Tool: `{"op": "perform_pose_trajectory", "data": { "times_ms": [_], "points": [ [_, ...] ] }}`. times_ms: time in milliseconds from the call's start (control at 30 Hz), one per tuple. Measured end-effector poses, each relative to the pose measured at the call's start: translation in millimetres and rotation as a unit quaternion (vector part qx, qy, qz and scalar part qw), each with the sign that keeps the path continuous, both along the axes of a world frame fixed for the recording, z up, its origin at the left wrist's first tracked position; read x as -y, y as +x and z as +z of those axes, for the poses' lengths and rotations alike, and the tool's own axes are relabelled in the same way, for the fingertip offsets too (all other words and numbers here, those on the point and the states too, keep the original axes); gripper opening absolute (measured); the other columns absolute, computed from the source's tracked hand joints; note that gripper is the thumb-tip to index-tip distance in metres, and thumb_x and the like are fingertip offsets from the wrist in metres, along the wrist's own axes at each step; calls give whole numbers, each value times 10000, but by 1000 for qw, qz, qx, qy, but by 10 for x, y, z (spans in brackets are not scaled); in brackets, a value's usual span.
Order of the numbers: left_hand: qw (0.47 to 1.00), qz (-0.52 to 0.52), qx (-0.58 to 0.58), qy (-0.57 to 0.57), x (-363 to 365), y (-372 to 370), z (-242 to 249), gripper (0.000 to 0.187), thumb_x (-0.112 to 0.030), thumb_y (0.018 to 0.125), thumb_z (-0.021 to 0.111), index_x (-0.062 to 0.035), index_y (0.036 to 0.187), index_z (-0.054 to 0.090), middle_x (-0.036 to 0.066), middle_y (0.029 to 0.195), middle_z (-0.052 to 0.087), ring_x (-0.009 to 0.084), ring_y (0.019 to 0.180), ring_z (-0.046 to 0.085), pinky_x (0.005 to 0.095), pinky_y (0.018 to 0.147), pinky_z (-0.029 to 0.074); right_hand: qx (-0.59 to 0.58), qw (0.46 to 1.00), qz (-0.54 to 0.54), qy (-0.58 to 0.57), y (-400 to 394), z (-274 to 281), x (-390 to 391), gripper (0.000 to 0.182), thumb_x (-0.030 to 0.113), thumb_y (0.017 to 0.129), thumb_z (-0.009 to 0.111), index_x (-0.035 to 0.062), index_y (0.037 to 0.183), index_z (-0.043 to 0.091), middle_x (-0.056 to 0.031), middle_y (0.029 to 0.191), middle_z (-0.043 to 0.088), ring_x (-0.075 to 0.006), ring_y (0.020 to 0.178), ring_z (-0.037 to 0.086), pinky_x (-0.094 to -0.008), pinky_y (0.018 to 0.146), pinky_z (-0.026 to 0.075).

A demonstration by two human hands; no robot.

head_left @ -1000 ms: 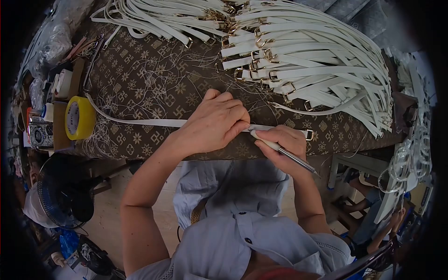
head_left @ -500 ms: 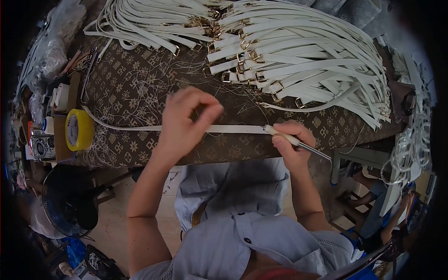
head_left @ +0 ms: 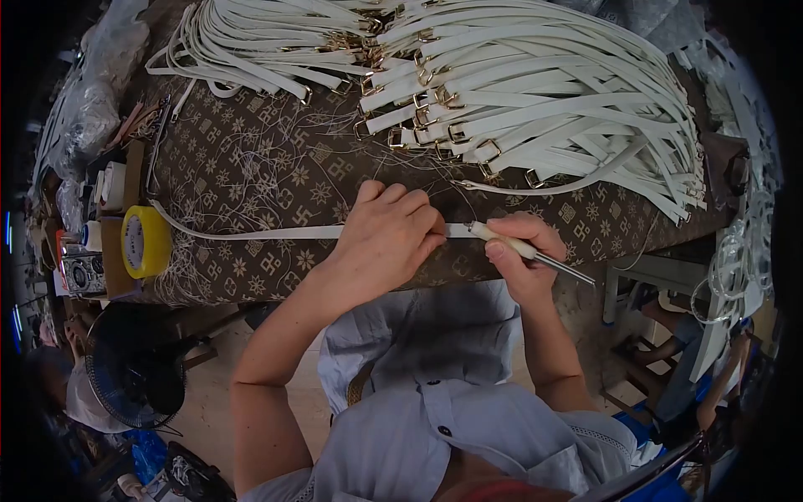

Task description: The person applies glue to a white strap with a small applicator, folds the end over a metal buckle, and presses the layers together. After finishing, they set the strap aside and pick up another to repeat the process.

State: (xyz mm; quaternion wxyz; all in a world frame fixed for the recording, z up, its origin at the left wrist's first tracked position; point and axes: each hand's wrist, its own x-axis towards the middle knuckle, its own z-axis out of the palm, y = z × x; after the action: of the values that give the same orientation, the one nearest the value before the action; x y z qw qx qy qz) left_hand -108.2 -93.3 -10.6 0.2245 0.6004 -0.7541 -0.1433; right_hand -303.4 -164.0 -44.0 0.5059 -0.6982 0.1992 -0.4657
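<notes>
A narrow white belt [head_left: 276, 233] lies across the patterned cloth in front of me, its left part curving up. My left hand [head_left: 389, 230] rests over the belt with fingers curled and thumb against them. What they pinch, if anything, is hidden. Between thumb and fingers, my right hand [head_left: 529, 251] grips a slim tool with a pale handle [head_left: 514, 244] and a metal rod pointing down to the right. The belt's right end meets the handle at my right fingers. Behind my hands a pile of white belts [head_left: 552, 109] with gold-coloured buckles covers the table.
Loose thread ends [head_left: 251, 151] are strewn over the brown patterned cloth [head_left: 309, 272]. A yellow tape roll [head_left: 146, 243] and small boxes stand at the left edge. Below it is a black fan [head_left: 134, 368]. Clear plastic-wrapped items hang at right; another person's legs show there.
My left hand has moved right along the belt, closer to my right hand, and its fingers have curled down. My right hand keeps hold of the tool in nearly the same place.
</notes>
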Motion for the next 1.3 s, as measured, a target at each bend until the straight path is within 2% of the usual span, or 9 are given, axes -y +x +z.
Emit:
{"op": "perform_pose_trajectory", "data": {
  "times_ms": [167, 333, 433, 567, 667, 867, 1067, 1133, 1300],
  "points": [
    [999, 0, 48, -16, -37, -50, -27, 121, -138, 790, 672, -99, 850, 573, 32, 798, 525, 208, 806, 518, 347, 793, 344, -1, 1000, -4, -8, -2, 1, -2, 211, 2, 770, 703, 4, 974, 651, -37, 698, 590, -80, 577, 481, -219, 517, 360],
    [998, 1, -64, 13, -133, 88, -34, 109, -145, 807, 652, -93, 856, 569, 32, 825, 542, 216, 811, 532, 349, 821, 347, 4, 1000, -5, -3, -8, 1, -2, 219, -1, 768, 700, 0, 982, 653, -37, 699, 591, -80, 580, 487, -218, 520, 362],
    [996, 32, -86, 3, -169, 154, -17, 113, -137, 792, 671, -103, 862, 589, 25, 815, 554, 214, 798, 547, 345, 810, 365, -1, 1000, -7, -4, -20, -8, -8, 221, 0, 766, 700, -1, 982, 654, -39, 702, 594, -82, 585, 492, -218, 524, 367],
    [997, 29, -50, -48, -93, 95, 8, 92, -146, 780, 681, -117, 843, 620, 10, 787, 550, 199, 778, 555, 333, 764, 383, 1, 1000, -16, -3, 1, -15, -8, 222, 5, 764, 703, 1, 981, 655, -45, 710, 602, -84, 592, 497, -219, 532, 375],
    [998, -20, -13, -64, -13, 91, 40, 81, -126, 761, 707, -122, 828, 660, 6, 787, 573, 194, 747, 566, 323, 717, 404, -1, 1000, -19, -13, 2, 1, -8, 218, 1, 767, 698, 3, 981, 656, -46, 715, 606, -85, 595, 498, -219, 534, 376],
    [999, -26, -20, -15, 58, 133, -11, 85, -131, 754, 699, -124, 832, 667, 6, 784, 562, 198, 753, 569, 320, 704, 409, 1, 1000, -15, 3, -8, 1, -17, 208, -4, 777, 689, 4, 982, 655, -38, 714, 606, -75, 592, 494, -213, 533, 371],
    [999, 24, -24, -27, -60, 107, 57, 147, -165, 743, 715, -114, 868, 656, 28, 868, 561, 216, 856, 546, 346, 753, 397, 7, 1000, -14, 8, 1, 7, -22, 209, 1, 781, 690, 4, 988, 655, -44, 722, 617, -75, 595, 499, -212, 537, 376],
    [999, 21, 11, 37, -86, 91, 92, 183, -190, 740, 721, -102, 880, 643, 35, 867, 555, 220, 895, 541, 349, 778, 380, 4, 1000, -14, 26, -8, 3, -39, 209, 2, 783, 691, 4, 989, 655, -50, 741, 628, -77, 608, 510, -211, 544, 383],
    [998, 44, -1, 52, -101, 41, 56, 192, -204, 744, 716, -87, 859, 617, 37, 840, 558, 220, 845, 554, 342, 786, 369, -6, 999, -33, 27, -21, -34, -43, 209, 6, 785, 693, 4, 991, 656, -69, 802, 654, -90, 657, 547, -209, 581, 414]
  ]
}}
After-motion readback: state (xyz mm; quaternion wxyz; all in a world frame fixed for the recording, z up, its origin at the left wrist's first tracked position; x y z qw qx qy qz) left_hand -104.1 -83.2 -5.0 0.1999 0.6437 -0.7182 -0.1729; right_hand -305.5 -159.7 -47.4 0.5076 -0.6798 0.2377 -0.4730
